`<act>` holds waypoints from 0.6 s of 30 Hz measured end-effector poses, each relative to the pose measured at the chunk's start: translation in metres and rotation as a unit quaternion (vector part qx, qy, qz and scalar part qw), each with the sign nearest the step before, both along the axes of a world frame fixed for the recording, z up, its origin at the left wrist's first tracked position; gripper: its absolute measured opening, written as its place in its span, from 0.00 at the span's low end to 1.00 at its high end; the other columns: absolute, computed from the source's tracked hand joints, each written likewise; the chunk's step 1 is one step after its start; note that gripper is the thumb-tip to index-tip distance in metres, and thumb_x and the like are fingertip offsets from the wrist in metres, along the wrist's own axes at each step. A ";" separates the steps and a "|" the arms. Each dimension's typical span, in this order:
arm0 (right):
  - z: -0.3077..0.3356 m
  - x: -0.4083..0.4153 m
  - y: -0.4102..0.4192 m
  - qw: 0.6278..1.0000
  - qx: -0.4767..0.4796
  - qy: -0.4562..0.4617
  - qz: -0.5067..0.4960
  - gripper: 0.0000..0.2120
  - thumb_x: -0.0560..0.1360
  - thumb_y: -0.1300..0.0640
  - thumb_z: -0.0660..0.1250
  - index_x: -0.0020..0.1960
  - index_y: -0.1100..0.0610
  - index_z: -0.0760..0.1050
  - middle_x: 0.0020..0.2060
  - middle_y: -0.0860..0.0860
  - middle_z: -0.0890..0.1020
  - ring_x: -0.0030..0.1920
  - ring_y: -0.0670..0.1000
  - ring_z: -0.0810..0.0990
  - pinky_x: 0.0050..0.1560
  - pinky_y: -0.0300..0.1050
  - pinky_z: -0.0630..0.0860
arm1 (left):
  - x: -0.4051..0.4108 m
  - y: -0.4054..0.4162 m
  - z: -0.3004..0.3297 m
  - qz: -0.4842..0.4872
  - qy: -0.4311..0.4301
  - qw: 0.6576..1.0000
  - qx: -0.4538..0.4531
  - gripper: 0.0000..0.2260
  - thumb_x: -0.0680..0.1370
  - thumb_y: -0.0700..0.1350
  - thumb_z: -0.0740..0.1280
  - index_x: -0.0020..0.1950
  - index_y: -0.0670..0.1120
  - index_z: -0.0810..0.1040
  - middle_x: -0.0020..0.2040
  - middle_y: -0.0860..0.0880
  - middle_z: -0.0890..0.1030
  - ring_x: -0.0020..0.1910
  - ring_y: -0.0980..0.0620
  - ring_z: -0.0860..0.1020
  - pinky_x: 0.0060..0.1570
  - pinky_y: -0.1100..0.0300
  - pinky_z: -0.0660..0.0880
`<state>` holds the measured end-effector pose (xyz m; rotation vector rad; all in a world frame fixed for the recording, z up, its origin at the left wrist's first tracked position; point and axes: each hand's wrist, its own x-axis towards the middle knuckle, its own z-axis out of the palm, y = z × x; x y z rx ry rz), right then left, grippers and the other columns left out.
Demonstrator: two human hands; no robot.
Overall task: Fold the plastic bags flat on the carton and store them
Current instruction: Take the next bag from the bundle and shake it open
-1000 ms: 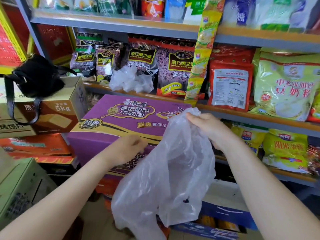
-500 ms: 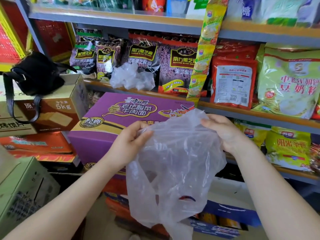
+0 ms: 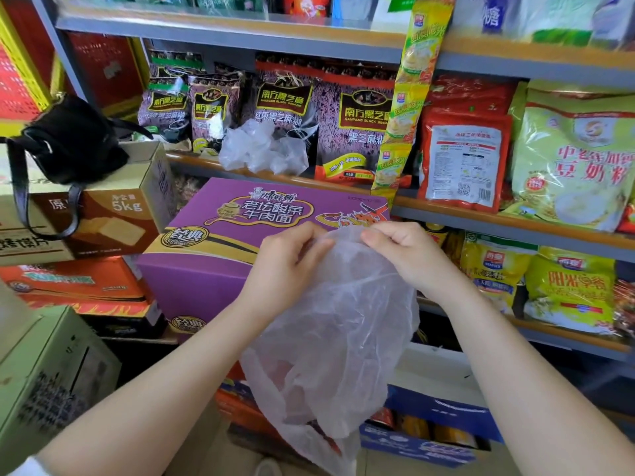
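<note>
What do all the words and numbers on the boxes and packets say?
"5kg": brown and cream cardboard box under the black bag.
"老坛酸菜牛肉面": top of the purple carton.
"南方黑芝麻": dark purple packets on the shelf.
"豆奶粉": big green packet.
"阳光早餐": yellow-green packet.
Red packet's small print: too small to read.

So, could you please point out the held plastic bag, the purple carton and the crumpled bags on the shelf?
Plastic bag (image 3: 330, 324): head view, on its hanging middle.
Purple carton (image 3: 220, 235): head view, on its printed top face.
Crumpled bags (image 3: 261, 149): head view, on the pile's middle.
</note>
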<state>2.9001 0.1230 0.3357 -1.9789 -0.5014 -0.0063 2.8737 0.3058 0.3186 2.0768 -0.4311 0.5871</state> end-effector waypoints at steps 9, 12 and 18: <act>-0.006 -0.017 -0.003 0.965 0.172 0.174 0.095 0.21 0.73 0.37 0.59 0.41 0.51 0.82 0.39 0.49 0.84 0.41 0.47 0.82 0.43 0.43 0.78 | 0.000 0.008 -0.008 -0.031 0.125 0.983 -0.129 0.13 0.77 0.38 0.63 0.40 0.55 0.76 0.32 0.60 0.79 0.34 0.62 0.74 0.37 0.67 0.71; -0.010 -0.015 0.003 0.993 0.069 0.093 0.036 0.06 0.76 0.55 0.65 0.51 0.49 0.78 0.49 0.45 0.82 0.52 0.45 0.80 0.59 0.49 0.76 | -0.011 0.008 -0.003 -0.110 0.176 0.957 -0.200 0.12 0.77 0.33 0.61 0.40 0.48 0.75 0.30 0.56 0.78 0.31 0.57 0.74 0.33 0.67 0.71; -0.034 -0.042 0.036 0.994 0.050 0.064 0.078 0.07 0.73 0.64 0.68 0.51 0.62 0.79 0.43 0.52 0.84 0.42 0.47 0.81 0.42 0.35 0.76 | -0.025 0.011 -0.010 -0.124 0.205 0.916 -0.323 0.07 0.71 0.39 0.65 0.36 0.51 0.77 0.38 0.38 0.73 0.36 0.47 0.72 0.36 0.58 0.70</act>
